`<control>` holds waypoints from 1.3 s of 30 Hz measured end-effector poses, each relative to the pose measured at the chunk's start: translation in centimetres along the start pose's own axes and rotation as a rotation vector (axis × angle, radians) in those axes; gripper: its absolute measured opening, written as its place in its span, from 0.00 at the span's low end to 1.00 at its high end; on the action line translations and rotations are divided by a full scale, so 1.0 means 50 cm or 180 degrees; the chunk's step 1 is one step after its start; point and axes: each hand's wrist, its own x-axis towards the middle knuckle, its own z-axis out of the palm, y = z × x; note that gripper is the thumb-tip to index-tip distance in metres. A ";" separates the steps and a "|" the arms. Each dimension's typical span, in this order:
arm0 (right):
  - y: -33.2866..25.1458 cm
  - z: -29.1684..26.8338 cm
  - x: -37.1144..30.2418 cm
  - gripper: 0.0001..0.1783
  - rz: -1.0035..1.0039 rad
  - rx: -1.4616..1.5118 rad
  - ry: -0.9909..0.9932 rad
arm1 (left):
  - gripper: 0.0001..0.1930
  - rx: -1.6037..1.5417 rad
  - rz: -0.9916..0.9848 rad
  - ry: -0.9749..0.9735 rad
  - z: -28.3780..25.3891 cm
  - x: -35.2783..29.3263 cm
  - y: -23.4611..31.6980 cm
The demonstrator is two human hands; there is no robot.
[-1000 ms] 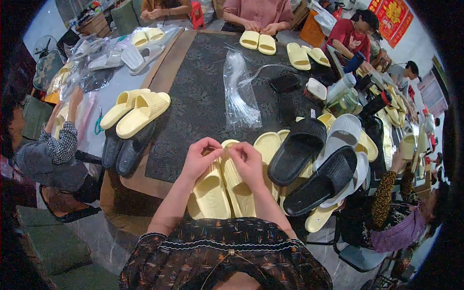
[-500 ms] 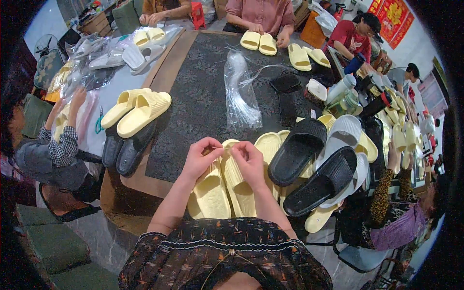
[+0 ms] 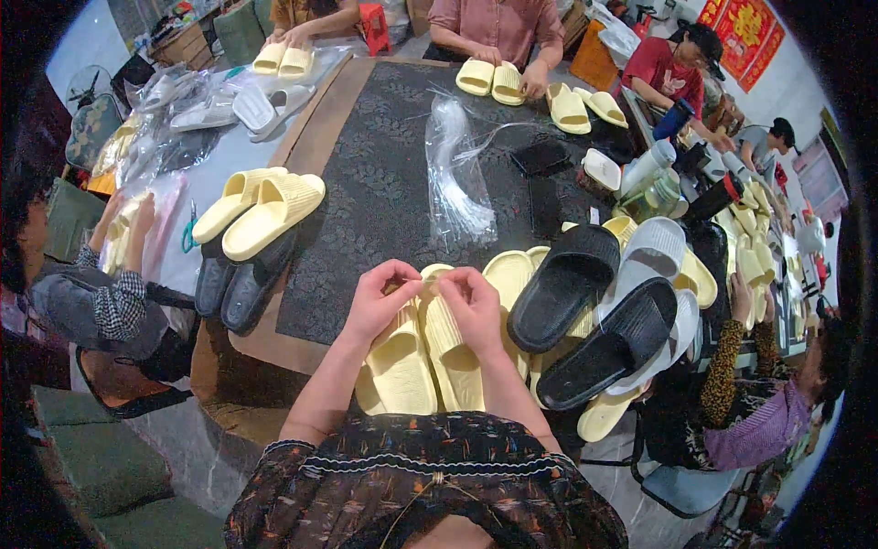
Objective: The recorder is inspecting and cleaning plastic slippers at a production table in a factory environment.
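Note:
A pair of pale yellow slide slippers lies at the table's near edge in front of me. My left hand [image 3: 382, 300] is over the top of the left slipper [image 3: 399, 371], thumb and forefinger pinched. Facing it, my right hand [image 3: 472, 309] pinches above the strap of the right slipper [image 3: 455, 371]. The fingertips nearly meet at that slipper's far end. Whatever lies between them is too thin to make out. Beyond the hands sits a clear bag of thin, translucent plastic strands [image 3: 462, 201], some spilling from its far end.
Black, grey and yellow slippers pile up at right, a black slipper [image 3: 607, 344] on top. At left, a yellow pair [image 3: 274, 220] rests on black slippers [image 3: 247, 293]. A phone-like dark object [image 3: 541, 157] and bottles [image 3: 647, 166] stand farther right. Co-workers sit around the table.
My hands keep almost the same pinch and place. The co-worker at the far left now has hands at a yellow pair, and the one across shifts a hand beside the far slippers.

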 end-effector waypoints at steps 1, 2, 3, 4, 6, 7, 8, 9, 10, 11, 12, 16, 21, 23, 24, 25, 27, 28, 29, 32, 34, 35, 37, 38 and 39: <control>-0.002 0.000 0.000 0.04 0.0052 0.0224 0.0103 | 0.06 0.0062 0.0011 0.0011 0.000 -0.001 -0.001; -0.004 -0.001 0.001 0.04 0.0104 0.0446 0.0206 | 0.06 0.0123 0.0022 0.0021 0.000 -0.001 -0.001; -0.002 -0.002 0.002 0.04 0.0069 0.0347 0.0105 | 0.06 0.0120 0.0023 0.0029 -0.001 0.000 0.001; -0.011 -0.002 0.000 0.04 0.0078 0.0346 0.0099 | 0.06 0.0137 0.0044 0.0028 -0.002 0.000 0.006; -0.033 -0.002 -0.004 0.05 0.0020 -0.0339 -0.0448 | 0.06 0.0153 0.0059 0.0036 -0.003 -0.005 0.009; -0.027 -0.006 -0.002 0.06 -0.0026 -0.0552 -0.0434 | 0.06 0.0189 0.0096 0.0024 -0.001 -0.004 0.009; -0.023 -0.007 -0.001 0.06 -0.0033 -0.0556 -0.0430 | 0.06 0.0227 0.0134 0.0013 0.001 -0.002 0.009; -0.019 -0.008 0.000 0.05 -0.0019 -0.0205 -0.0123 | 0.06 0.0226 0.0141 0.0008 0.003 -0.001 0.008; -0.017 -0.004 -0.001 0.05 0.0004 0.0157 0.0179 | 0.06 0.0181 0.0095 0.0019 0.002 -0.003 0.004; -0.016 -0.001 0.001 0.05 0.0080 0.0434 0.0250 | 0.06 0.0136 0.0049 0.0029 0.001 -0.003 0.002; -0.015 -0.001 0.001 0.05 0.0081 0.0441 0.0252 | 0.06 0.0143 0.0047 0.0028 -0.001 -0.002 0.000; -0.024 -0.002 -0.005 0.04 -0.0068 -0.0256 -0.0252 | 0.05 0.0068 0.0084 0.0022 -0.005 -0.001 0.000; 0.000 -0.005 0.001 0.05 0.0005 0.0081 0.0180 | 0.05 0.0004 -0.0015 0.0074 0.007 -0.007 0.014; -0.009 -0.001 0.000 0.04 -0.0033 0.0279 0.0222 | 0.05 -0.0114 -0.0043 0.0094 0.006 -0.007 0.014; -0.016 -0.002 0.000 0.04 -0.0033 0.0279 0.0215 | 0.05 -0.0115 -0.0042 0.0101 0.005 -0.006 0.012; -0.023 -0.002 -0.001 0.04 -0.0133 -0.0051 -0.0017 | 0.05 -0.0063 0.0004 0.0061 0.002 -0.005 0.010; -0.033 0.003 -0.003 0.03 -0.0212 -0.0430 -0.0248 | 0.05 0.0102 0.0118 0.0035 -0.004 -0.003 0.004; -0.030 0.001 -0.003 0.03 -0.0213 -0.0435 -0.0234 | 0.05 0.0099 0.0118 0.0021 -0.002 -0.003 0.007; -0.023 0.000 -0.002 0.03 -0.0081 -0.0197 -0.0050 | 0.05 0.0066 0.0021 0.0038 0.001 -0.004 0.011; -0.009 -0.002 0.000 0.04 0.0069 0.0171 0.0154 | 0.05 0.0033 -0.0045 0.0079 0.001 -0.003 0.008; -0.011 -0.003 -0.001 0.04 0.0092 0.0305 0.0176 | 0.05 0.0036 -0.0019 0.0102 -0.001 -0.004 0.008; -0.018 -0.003 -0.002 0.04 -0.0128 -0.0011 0.0003 | 0.05 0.0001 -0.0012 0.0088 -0.001 -0.006 0.014; -0.023 -0.002 -0.004 0.04 -0.0313 -0.0305 -0.0186 | 0.05 -0.0034 0.0001 0.0069 -0.001 -0.006 0.017; -0.020 -0.003 -0.004 0.04 -0.0319 -0.0308 -0.0183 | 0.05 0.0009 -0.0013 0.0055 0.000 -0.006 0.016; -0.013 -0.006 -0.002 0.05 -0.0097 -0.0148 -0.0019 | 0.06 0.0054 -0.0027 0.0042 0.002 -0.005 0.015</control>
